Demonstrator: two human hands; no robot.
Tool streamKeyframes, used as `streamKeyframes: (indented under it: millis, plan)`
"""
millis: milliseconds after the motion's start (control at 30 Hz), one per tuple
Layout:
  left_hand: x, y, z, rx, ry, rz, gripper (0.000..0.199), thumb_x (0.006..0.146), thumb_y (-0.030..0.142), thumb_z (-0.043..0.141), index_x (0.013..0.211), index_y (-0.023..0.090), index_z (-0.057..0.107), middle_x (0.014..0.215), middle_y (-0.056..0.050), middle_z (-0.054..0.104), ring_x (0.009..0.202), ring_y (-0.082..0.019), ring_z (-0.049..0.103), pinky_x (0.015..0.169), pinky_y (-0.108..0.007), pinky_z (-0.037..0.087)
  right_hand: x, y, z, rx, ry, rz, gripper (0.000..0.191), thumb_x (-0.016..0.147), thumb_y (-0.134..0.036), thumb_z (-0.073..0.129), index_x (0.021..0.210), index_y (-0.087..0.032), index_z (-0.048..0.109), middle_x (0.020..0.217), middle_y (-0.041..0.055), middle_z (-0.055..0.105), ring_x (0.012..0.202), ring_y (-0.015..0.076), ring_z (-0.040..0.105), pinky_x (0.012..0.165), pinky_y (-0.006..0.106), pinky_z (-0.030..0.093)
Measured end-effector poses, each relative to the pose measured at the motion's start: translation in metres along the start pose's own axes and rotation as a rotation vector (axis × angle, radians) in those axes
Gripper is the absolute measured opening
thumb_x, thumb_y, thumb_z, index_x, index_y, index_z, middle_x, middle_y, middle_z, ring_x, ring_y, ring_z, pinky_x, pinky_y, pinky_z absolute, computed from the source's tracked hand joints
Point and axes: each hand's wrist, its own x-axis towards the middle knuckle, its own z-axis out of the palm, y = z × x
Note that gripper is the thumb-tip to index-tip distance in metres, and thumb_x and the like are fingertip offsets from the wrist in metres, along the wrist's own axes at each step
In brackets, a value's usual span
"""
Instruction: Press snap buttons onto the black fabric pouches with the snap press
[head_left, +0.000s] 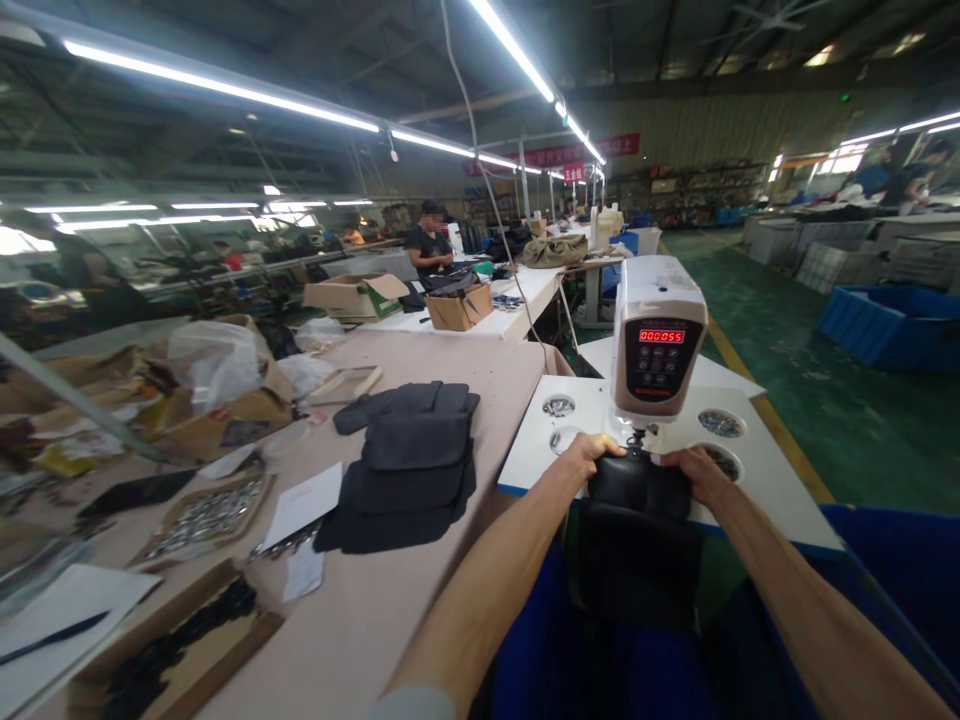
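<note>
A black leather-like bag piece [637, 485] lies under the head of a white riveting machine [660, 290], whose red display reads 000055. My left hand [592, 457] grips the piece's upper left edge, thumb stretched toward the machine's tip. On the upper right edge, my right hand [697, 470] is closed around the material, its fingers partly hidden. The lower part of the piece hangs over the front of the white machine table [540, 440]. Small metal fittings [559, 406] sit in round wells on both sides of the machine.
Stacked black bag pieces [416, 450] rest on the pinkish table [375, 620] at left. Nearby are a tray of metal parts [206, 515], a cardboard box of black pieces [180, 640] and papers. Blue bins [892, 325] stand at right; a co-worker [431, 245] sits farther back.
</note>
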Motion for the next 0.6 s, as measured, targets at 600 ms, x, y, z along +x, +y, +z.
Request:
streamKeyframes:
  millis: [600]
  plan:
    - [-0.009,0.002,0.002,0.037,0.025,0.062,0.016,0.062,0.017,0.074,0.076,0.014,0.067,0.074,-0.01,0.07,0.072,-0.027,0.069,0.082,-0.045,0.057,-0.002,0.0,-0.001,-0.001,0.01,0.007,0.031,0.046,-0.02,0.077,0.076,-0.02,0.069,0.067,0.0047,0.073,0.06,0.0239,0.067,0.056,0.031,0.057]
